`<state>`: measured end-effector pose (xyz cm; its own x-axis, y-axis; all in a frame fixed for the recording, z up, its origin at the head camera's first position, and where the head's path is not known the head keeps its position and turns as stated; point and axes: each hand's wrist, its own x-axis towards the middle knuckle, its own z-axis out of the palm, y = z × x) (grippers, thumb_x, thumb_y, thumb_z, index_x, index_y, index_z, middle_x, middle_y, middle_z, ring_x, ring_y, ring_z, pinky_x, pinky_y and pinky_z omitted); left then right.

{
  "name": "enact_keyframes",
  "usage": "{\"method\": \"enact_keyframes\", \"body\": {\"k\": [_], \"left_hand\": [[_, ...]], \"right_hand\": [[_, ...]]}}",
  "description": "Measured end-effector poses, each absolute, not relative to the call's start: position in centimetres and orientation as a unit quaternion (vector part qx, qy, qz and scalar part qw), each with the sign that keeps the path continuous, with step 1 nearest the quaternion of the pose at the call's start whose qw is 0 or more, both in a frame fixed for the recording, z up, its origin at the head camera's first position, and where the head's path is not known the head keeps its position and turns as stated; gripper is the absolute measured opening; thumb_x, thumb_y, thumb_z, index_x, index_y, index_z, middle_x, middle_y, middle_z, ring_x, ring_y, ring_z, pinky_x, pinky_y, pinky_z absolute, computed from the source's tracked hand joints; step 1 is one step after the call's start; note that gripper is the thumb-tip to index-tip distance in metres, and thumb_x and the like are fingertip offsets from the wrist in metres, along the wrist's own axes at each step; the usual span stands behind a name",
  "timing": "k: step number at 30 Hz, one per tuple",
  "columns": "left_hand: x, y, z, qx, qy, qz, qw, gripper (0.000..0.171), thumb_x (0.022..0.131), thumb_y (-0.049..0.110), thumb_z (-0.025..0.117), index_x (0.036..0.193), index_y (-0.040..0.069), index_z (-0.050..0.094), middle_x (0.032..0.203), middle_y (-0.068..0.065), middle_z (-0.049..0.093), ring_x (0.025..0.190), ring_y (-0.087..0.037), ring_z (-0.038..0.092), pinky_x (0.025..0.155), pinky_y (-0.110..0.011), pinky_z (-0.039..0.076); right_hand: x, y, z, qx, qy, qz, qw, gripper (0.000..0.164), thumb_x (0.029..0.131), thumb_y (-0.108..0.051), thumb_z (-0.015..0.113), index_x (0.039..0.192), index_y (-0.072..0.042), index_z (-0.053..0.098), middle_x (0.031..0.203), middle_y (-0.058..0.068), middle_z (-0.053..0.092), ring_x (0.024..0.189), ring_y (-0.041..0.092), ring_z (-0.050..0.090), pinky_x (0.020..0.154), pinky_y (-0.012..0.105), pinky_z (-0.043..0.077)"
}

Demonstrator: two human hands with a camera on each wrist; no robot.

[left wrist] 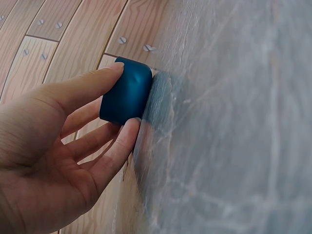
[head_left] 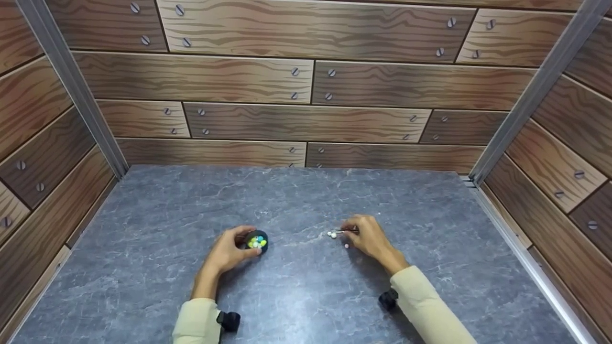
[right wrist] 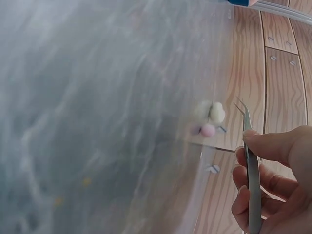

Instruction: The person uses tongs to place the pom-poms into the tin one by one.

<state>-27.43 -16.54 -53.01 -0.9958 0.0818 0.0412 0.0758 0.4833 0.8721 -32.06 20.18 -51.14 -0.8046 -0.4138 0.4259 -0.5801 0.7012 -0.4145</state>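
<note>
My left hand (head_left: 225, 252) holds a small dark blue cup (left wrist: 129, 92) between thumb and fingers; in the left wrist view its base meets the tabletop. Several small balls (head_left: 256, 241) in yellow, white and teal lie inside it. The right hand (head_left: 370, 239) grips metal tweezers (right wrist: 253, 187) with a bent, fine tip. In the right wrist view the tweezers' points stand slightly apart with nothing seen between them. Small white balls (head_left: 333, 235) lie at the tips in the head view, and a pink ball (right wrist: 208, 130) rests on the table nearby.
The grey marbled tabletop (head_left: 296, 196) runs back to a wood-patterned wall (head_left: 248, 81). Similar side walls rise at left and right, with metal corner posts (head_left: 535, 91). A tiny white speck (head_left: 379, 213) lies beyond the right hand. Black wrist cameras (head_left: 229, 321) hang by both sleeves.
</note>
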Motion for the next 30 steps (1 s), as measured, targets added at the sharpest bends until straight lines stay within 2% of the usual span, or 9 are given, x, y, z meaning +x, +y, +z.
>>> {"method": "enact_keyframes", "body": {"k": [16, 26, 30], "left_hand": [[-27.4, -16.6, -53.1, 0.05, 0.86, 0.508, -0.001, 0.052, 0.081, 0.011, 0.088, 0.13, 0.006, 0.069, 0.126, -0.013, 0.072, 0.113, -0.031, 0.068, 0.101, -0.051, 0.053], [-27.3, -16.6, -52.9, 0.042, 0.865, 0.5, 0.004, 0.054, 0.081, 0.012, 0.088, 0.131, 0.007, 0.068, 0.124, -0.012, 0.073, 0.114, -0.03, 0.068, 0.103, -0.051, 0.051], [-27.4, -16.6, -52.9, 0.042, 0.865, 0.499, 0.003, 0.053, 0.082, 0.012, 0.088, 0.131, 0.007, 0.068, 0.125, -0.012, 0.073, 0.115, -0.03, 0.068, 0.103, -0.051, 0.051]], "right_hand": [[-32.0, 21.2, -51.6, 0.246, -0.92, 0.274, 0.135, 0.01, 0.082, 0.002, 0.08, 0.091, -0.001, 0.08, 0.091, 0.014, 0.078, 0.086, 0.029, 0.075, 0.079, 0.043, 0.062], [-32.1, 21.3, -51.6, 0.242, -0.922, 0.275, 0.122, 0.009, 0.082, 0.002, 0.08, 0.091, -0.001, 0.08, 0.088, 0.014, 0.078, 0.079, 0.024, 0.071, 0.071, 0.036, 0.06], [-32.2, 21.4, -51.5, 0.241, -0.923, 0.275, 0.12, 0.009, 0.083, 0.002, 0.08, 0.091, -0.001, 0.08, 0.089, 0.013, 0.078, 0.079, 0.024, 0.071, 0.071, 0.037, 0.059]]}}
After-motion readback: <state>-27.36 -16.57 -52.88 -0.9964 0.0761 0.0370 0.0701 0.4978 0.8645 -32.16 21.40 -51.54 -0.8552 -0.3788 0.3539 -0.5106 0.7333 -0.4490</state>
